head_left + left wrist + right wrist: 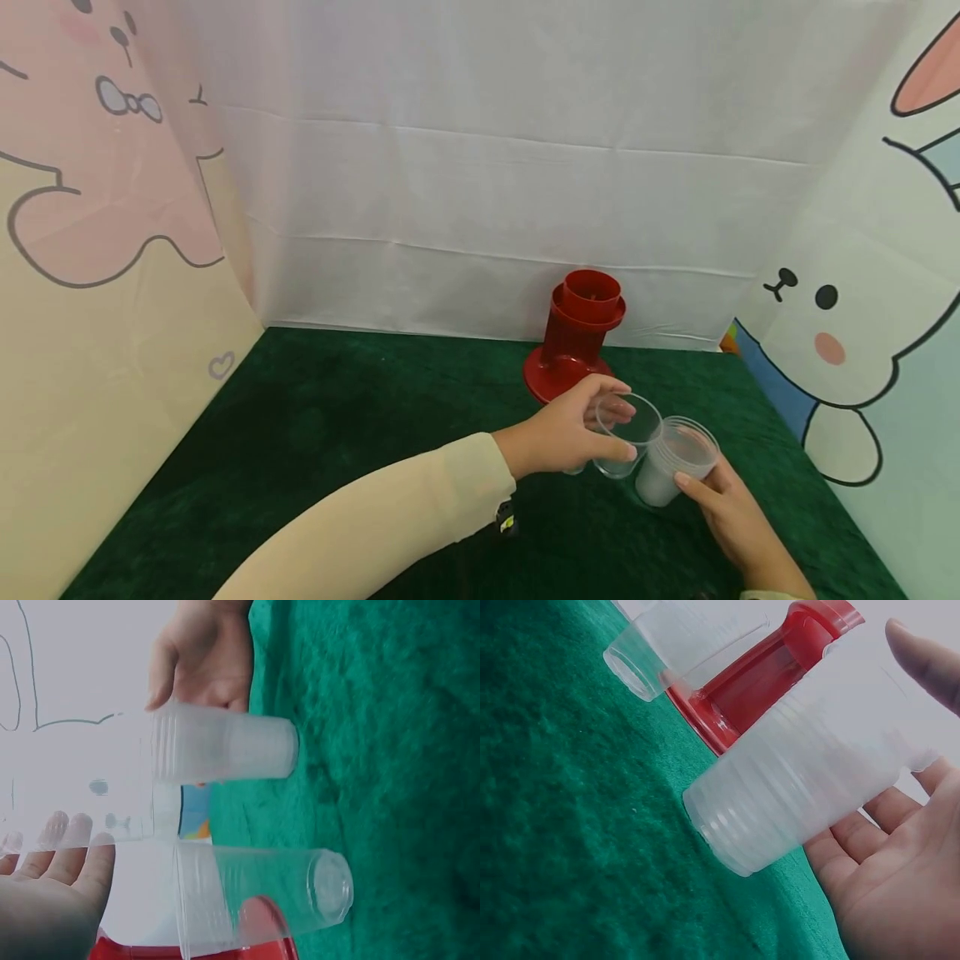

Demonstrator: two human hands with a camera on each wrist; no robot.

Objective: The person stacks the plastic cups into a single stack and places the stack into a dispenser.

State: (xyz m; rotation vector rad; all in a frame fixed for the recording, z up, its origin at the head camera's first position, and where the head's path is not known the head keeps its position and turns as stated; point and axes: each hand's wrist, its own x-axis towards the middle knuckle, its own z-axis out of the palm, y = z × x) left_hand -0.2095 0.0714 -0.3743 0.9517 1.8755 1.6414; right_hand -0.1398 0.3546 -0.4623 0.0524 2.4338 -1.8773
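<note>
My left hand [566, 429] holds a clear plastic cup [643, 429], thumb on its near side and fingers on its far side. That cup's rim is close to a stack of translucent plastic cups [663, 471], and I cannot tell whether they touch. My right hand [731, 508] grips the stack from the right, its thumb near the rims. The stack [772, 784] tilts in the right wrist view. Another clear cup [262, 889] stands on the green cloth in the left wrist view; in the head view my left hand mostly hides it.
A red plastic stand [577, 333] with a round base and a tube-like top is behind my left hand, near the white back curtain [480, 200]. Dark green cloth [360, 400] covers the table. Printed cartoon curtains [885, 350] close off both sides.
</note>
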